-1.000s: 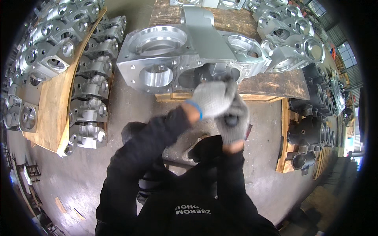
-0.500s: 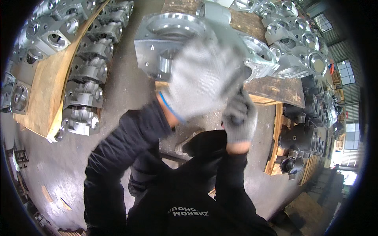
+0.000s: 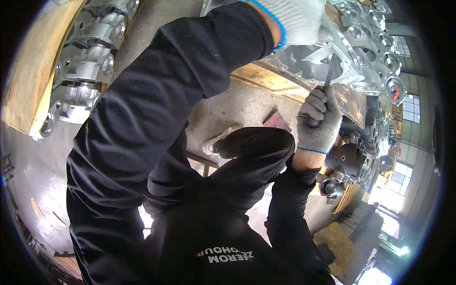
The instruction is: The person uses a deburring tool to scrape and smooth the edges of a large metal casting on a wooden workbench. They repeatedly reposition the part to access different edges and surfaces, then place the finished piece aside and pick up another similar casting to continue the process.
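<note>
My left hand (image 3: 297,23), in a pale knit glove with a blue cuff, reaches across to the top edge of the picture. Its partly visible fingers bend down over a silver metal casting (image 3: 311,69); the rest of them are cut off. Wrapped in a grey glove, my right hand (image 3: 320,116) grips a file (image 3: 330,71), a narrow dark flat tool. The file points up and away from me, its far end in front of the casting's open hollow. My right fingers hide its handle. The casting lies on a wooden board (image 3: 351,102).
More silver castings (image 3: 363,40) crowd the board at the upper right. Dark castings (image 3: 346,159) stand below at the right. A second wooden board (image 3: 28,61) and a row of silver castings (image 3: 88,64) are on the left. A reddish block (image 3: 277,120) lies on the floor (image 3: 209,114).
My left hand has moved up and away onto the casting. My right hand has moved right, and the file in it now shows plainly. The view has shifted to the right.
</note>
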The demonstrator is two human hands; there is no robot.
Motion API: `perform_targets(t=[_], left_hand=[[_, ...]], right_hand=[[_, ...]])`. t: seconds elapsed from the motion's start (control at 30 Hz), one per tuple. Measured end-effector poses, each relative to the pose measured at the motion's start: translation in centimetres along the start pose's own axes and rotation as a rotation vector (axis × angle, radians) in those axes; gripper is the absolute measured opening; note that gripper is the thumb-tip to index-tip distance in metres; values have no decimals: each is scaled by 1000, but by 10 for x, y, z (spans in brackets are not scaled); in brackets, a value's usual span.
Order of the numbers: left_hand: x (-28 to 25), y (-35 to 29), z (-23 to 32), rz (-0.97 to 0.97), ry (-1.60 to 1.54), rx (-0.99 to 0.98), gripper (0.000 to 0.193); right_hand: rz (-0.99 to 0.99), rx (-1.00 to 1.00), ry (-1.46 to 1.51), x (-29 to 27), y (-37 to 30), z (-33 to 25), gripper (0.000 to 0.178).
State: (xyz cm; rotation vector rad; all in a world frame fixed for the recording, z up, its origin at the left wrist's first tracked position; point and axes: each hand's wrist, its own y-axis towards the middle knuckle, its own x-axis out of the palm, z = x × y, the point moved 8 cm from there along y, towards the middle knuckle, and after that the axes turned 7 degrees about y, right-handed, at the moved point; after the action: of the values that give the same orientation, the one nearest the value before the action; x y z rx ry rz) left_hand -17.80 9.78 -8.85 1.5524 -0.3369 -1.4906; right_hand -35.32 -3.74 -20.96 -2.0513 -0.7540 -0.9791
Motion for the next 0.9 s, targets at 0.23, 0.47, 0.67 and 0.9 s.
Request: perform_targets(t=[0.23,0.47,0.67,0.9], left_hand=[[7,3,-4,75,16,-69,33],[14,2,1,-1,-5,-70,25],[5,1,-1,161,24,-129,24],[13,4,-5,-87,-103,-179,56]], right_hand=[[159,-255,-505,-7,-7,-16,23],[8,-469,-1098,24,-25,-23,24],[87,-404,-1008,21,-21,-26,26],[189,-450,-1267,22,-33,-38,29]])
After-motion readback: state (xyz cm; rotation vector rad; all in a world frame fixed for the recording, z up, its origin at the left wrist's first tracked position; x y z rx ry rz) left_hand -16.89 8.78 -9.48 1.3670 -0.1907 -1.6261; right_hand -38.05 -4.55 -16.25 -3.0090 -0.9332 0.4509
